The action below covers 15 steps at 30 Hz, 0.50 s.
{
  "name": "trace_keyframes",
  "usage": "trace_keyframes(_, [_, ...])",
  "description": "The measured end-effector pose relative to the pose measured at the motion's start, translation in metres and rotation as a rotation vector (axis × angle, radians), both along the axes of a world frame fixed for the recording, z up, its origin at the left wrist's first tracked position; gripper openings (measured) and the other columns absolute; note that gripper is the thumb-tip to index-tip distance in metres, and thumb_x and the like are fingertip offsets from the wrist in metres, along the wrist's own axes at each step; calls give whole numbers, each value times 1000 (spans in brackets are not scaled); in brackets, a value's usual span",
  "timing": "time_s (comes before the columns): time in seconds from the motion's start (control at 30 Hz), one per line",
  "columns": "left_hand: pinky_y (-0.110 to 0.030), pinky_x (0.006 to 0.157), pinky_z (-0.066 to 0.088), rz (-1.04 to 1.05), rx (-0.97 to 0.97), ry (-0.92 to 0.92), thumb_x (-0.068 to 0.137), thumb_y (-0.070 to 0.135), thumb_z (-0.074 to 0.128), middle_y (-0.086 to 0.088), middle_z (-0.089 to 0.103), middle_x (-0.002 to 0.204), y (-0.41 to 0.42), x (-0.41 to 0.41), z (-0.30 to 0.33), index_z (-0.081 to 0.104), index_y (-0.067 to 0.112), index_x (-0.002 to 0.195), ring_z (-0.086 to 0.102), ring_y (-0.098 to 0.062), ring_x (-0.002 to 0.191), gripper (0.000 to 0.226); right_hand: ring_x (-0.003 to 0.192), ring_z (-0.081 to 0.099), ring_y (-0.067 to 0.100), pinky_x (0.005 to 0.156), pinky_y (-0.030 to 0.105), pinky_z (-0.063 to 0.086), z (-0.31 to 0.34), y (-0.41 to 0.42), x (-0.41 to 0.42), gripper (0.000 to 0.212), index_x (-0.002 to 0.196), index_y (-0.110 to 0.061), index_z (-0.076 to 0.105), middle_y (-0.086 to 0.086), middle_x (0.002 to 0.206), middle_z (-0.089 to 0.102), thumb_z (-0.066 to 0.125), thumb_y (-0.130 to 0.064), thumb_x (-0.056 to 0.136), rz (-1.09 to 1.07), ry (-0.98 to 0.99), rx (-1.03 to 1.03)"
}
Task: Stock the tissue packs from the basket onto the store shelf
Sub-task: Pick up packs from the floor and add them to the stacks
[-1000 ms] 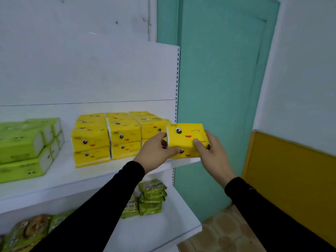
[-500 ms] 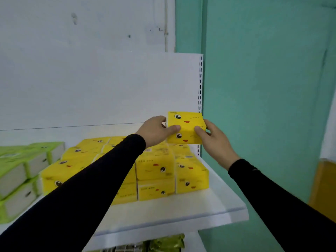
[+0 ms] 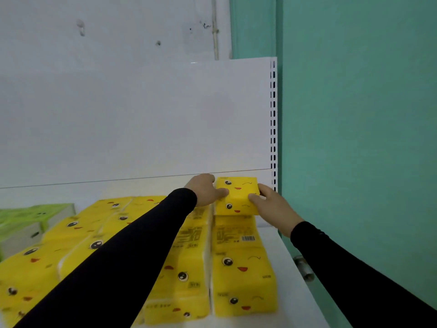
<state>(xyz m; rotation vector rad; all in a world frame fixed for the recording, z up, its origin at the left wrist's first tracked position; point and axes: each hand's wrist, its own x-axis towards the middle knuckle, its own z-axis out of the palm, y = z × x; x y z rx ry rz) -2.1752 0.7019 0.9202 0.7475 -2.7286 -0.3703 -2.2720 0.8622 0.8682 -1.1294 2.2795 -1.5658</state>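
- Now lower and farther back: yellow tissue pack (image 3: 237,195), near the shelf (image 3: 292,280) back right corner.
- Still gripped by left hand (image 3: 205,190) and right hand (image 3: 272,204), above the stacked yellow packs (image 3: 241,266).

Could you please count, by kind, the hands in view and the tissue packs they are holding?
Hands: 2, the left hand and the right hand
Held packs: 1, the yellow pack, gripped from both sides
Total: 3
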Motion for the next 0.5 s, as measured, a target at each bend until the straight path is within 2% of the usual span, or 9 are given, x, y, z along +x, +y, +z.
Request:
trace_keyframes(0.07, [-33,103,39,29,-11,-17,93,48,56,-10,51,141,-4,-3,-4,40,7,143,49,-25,126,66,106,62,29,87,40,51,-7,-7,-3,25,115,-13,58,8,114,67,45,-29,101,12,-9,55])
trace_keyframes(0.17, [-34,109,34,31,-1,-73,95,44,56,-8,44,149,-6,0,-10,31,10,149,42,-25,135,69,111,60,28,81,34,48,-15,-15,-2,31,128,-9,50,10,120,63,42,-26,103,15,-48,92])
trace_keyframes(0.3, [-34,111,32,47,0,-81,99,41,48,-8,41,151,-7,8,-8,32,10,149,40,-25,137,61,91,62,20,74,31,50,-21,-18,-4,19,116,-16,52,6,109,66,42,-24,103,34,-102,53])
trace_keyframes(0.37, [-34,112,31,57,15,-58,100,40,47,-8,41,151,-7,14,-4,34,10,149,39,-25,137,59,104,63,25,86,37,51,-20,-16,-5,23,121,-19,54,5,117,67,42,-24,103,48,-120,23])
trace_keyframes(0.4, [-34,111,31,59,25,-42,100,40,46,-7,42,151,-5,18,-3,35,11,148,40,-24,137,58,117,59,26,95,40,48,-19,-13,-3,30,131,-19,52,3,130,62,42,-26,103,47,-112,12])
trace_keyframes(0.47, [-33,110,32,54,53,6,100,40,47,-6,44,149,-2,26,1,37,12,147,42,-24,136,56,140,39,23,111,38,34,-14,-5,1,50,151,-17,34,3,154,40,42,-32,104,-7,-50,17])
trace_keyframes(0.5, [-33,109,33,47,67,29,99,41,47,-6,46,148,0,32,4,38,12,147,43,-23,134,56,143,34,22,113,37,29,-12,0,5,55,154,-16,29,3,158,33,43,-34,104,-43,-22,15])
